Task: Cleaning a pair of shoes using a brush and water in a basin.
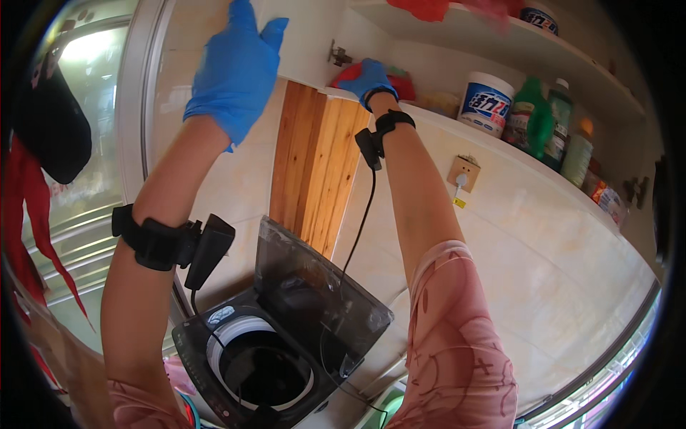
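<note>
My left hand (239,75), in a blue glove, is raised at the upper left in front of the white cabinet door (307,43). Its thumb stands apart from the upward-stretched fingers, and nothing shows in it; the fingertips reach the top edge of the view. My right hand (373,77), also gloved in blue, reaches into the cabinet's lower shelf. Its fingers are bent over a red item (401,87), soft-looking and partly hidden by the hand, beside the metal door hinge (341,56). Both forearms wear black straps with cabled devices.
Along the shelf stand a white-and-blue tub (486,104), a green bottle (529,118) and several other bottles. Another tub (539,20) and red plastic (421,7) sit above. Below are an open-lidded washing machine (193,339), a wall socket (463,174) and a wooden panel (314,154).
</note>
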Available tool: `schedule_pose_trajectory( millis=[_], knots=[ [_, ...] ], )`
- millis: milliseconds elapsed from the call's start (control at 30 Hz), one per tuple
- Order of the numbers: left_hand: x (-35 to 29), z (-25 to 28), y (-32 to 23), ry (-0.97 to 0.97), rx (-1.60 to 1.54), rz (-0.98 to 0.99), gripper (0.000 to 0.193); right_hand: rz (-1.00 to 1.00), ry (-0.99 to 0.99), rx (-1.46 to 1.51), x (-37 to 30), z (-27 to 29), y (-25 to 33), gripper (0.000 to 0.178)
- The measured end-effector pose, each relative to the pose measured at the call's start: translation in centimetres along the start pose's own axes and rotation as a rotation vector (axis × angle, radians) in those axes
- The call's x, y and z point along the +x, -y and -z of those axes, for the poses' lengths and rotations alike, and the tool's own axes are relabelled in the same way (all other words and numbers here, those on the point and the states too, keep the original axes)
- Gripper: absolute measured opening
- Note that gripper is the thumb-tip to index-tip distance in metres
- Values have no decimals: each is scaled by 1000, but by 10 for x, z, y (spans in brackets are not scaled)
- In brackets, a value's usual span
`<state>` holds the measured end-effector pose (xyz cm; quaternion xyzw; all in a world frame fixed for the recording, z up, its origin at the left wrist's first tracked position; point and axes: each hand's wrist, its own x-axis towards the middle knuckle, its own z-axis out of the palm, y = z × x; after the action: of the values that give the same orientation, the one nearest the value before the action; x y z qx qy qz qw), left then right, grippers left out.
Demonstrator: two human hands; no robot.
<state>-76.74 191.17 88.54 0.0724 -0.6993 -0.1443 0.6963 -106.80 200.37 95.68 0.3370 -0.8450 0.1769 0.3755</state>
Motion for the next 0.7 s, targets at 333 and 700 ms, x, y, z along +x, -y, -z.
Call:
schedule_pose_trajectory(
  millis=[333, 700],
  knots=[
    [2, -11, -11, -16, -94, 20, 50, 172, -19, 1335, -32, 20, 14, 53],
    [-6, -16, -16, -192, 19, -124, 46, 751, -505, -66, -273, 149, 77, 32]
  ],
)
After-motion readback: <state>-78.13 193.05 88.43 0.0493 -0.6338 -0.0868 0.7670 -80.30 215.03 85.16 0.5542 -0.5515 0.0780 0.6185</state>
